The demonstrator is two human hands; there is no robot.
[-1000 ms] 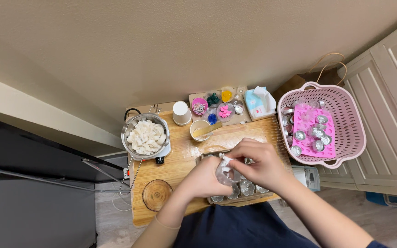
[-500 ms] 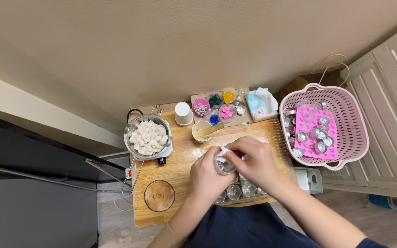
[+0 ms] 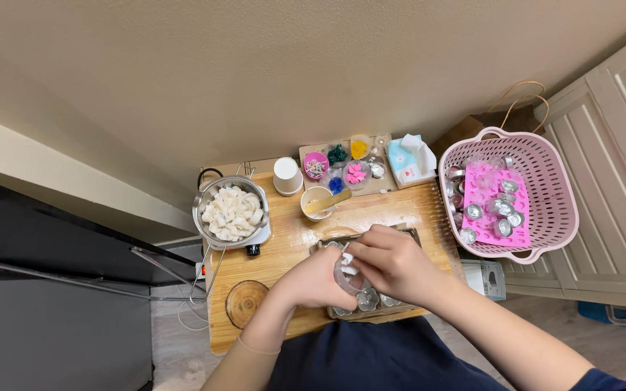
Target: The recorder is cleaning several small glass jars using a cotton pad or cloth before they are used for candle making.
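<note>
Both hands on one small clear cup (image 3: 347, 276): my left hand (image 3: 313, 279) has a closed grip on its side, my right hand (image 3: 393, 262) pinches something white at its rim. It sits between my palms, just above the tray (image 3: 409, 233) of other cups on the wooden counter (image 3: 291, 250). Pot of white chunks (image 3: 232, 212) is off left, pink basket (image 3: 553, 195) off right.

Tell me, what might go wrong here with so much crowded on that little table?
The small cup held in both hands, left hand and right hand, hangs over a tray of similar cups; a slip could knock them over. The pot of white chunks sits at the table's left edge with a cord trailing below, so a snag might tip it.
</note>
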